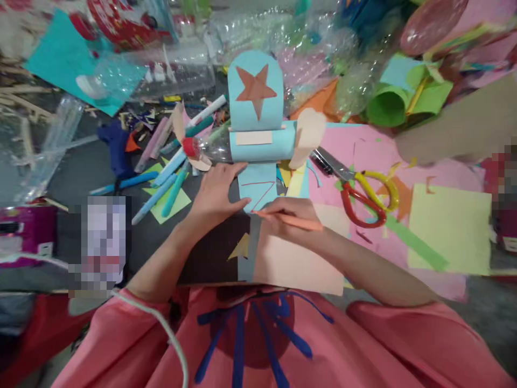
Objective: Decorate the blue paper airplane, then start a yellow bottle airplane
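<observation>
My left hand (216,191) lies with fingers spread beside the lower light-blue paper wing (246,178) of a toy plane made from a plastic bottle (218,148); its thumb reaches the wing's edge. An orange felt-tip pen (305,221) is gripped in my right hand (283,207), its tip at the red lines drawn on that wing. The upper wing (242,116) carries a red-brown star (257,89). A red cap (189,147) and a cardboard propeller (200,163) are at the bottle's left end, with a beige tail piece (311,132) at the right.
Scissors (365,202) with red and yellow handles lie right of the plane. Several pens (165,172) and a blue glue gun (115,148) lie to the left. Plastic bottles (173,70) crowd the back. Pink paper (343,145) and a yellow sheet (450,229) cover the right side.
</observation>
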`<state>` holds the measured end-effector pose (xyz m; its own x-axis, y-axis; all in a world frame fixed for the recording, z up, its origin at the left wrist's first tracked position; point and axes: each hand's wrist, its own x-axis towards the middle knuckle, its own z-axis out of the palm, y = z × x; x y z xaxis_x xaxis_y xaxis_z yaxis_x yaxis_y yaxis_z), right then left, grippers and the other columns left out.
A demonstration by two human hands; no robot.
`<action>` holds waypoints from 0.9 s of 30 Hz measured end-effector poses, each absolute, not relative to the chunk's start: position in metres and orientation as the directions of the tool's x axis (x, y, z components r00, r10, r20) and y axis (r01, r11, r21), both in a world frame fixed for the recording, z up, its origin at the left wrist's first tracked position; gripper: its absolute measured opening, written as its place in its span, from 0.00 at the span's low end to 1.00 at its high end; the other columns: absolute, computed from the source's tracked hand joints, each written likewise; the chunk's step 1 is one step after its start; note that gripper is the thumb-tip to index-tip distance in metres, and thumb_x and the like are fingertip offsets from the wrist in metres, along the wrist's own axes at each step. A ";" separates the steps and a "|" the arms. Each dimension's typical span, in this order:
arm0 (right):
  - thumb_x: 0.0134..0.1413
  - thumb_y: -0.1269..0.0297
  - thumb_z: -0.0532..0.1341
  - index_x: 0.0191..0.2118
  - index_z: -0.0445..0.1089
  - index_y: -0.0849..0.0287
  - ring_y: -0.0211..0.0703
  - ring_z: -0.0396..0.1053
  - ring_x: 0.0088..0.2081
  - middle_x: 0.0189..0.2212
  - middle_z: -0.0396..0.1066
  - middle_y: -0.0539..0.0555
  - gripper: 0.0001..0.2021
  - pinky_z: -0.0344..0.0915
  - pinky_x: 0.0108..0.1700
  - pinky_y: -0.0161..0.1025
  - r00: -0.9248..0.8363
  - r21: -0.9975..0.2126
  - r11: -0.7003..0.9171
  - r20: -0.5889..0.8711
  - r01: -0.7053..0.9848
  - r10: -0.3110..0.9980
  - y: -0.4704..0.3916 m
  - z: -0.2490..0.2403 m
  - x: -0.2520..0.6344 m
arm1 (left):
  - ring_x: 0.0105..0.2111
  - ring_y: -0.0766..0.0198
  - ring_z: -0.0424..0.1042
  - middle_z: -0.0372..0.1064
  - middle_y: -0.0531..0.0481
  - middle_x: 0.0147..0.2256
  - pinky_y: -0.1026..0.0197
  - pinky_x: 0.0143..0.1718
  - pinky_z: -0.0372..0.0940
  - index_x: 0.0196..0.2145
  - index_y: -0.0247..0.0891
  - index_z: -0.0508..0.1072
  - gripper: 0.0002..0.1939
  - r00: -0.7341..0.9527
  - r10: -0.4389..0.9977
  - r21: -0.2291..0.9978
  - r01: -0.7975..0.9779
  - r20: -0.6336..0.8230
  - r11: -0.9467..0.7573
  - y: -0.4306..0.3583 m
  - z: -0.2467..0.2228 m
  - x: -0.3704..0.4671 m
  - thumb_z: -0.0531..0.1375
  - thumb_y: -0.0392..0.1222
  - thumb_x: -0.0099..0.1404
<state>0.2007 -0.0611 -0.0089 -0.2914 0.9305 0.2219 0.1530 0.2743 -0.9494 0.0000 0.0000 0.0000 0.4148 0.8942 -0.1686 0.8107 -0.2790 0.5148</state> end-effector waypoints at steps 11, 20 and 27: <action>0.65 0.56 0.62 0.45 0.79 0.53 0.45 0.79 0.43 0.43 0.82 0.56 0.11 0.74 0.46 0.44 -0.255 -0.916 0.340 0.283 0.214 0.925 -0.026 -0.007 0.227 | 0.52 0.47 0.67 0.68 0.43 0.51 0.47 0.57 0.61 0.63 0.40 0.64 0.34 0.423 0.898 0.527 0.794 -0.118 -0.304 -0.002 -0.004 -0.002 0.66 0.43 0.60; 0.63 0.54 0.63 0.45 0.78 0.55 0.45 0.79 0.40 0.42 0.82 0.55 0.13 0.75 0.42 0.42 -0.195 -0.928 0.260 0.212 0.267 0.958 -0.026 -0.011 0.222 | 0.53 0.47 0.67 0.68 0.43 0.51 0.47 0.57 0.62 0.62 0.39 0.64 0.34 0.423 0.902 0.528 0.787 -0.087 -0.318 -0.003 -0.007 -0.002 0.67 0.42 0.60; 0.63 0.57 0.63 0.45 0.78 0.54 0.45 0.80 0.43 0.44 0.82 0.55 0.11 0.75 0.45 0.41 -0.197 -0.943 0.240 0.196 0.229 0.961 -0.027 -0.010 0.221 | 0.52 0.48 0.67 0.68 0.43 0.51 0.48 0.56 0.62 0.63 0.39 0.64 0.35 0.432 0.896 0.526 0.788 -0.099 -0.322 -0.002 -0.006 -0.003 0.67 0.42 0.60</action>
<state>0.2207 -0.0267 -0.0104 -0.1974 0.9605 0.1961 0.2289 0.2396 -0.9435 -0.0026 -0.0020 -0.0061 0.4320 0.8964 -0.0989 0.7876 -0.3216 0.5256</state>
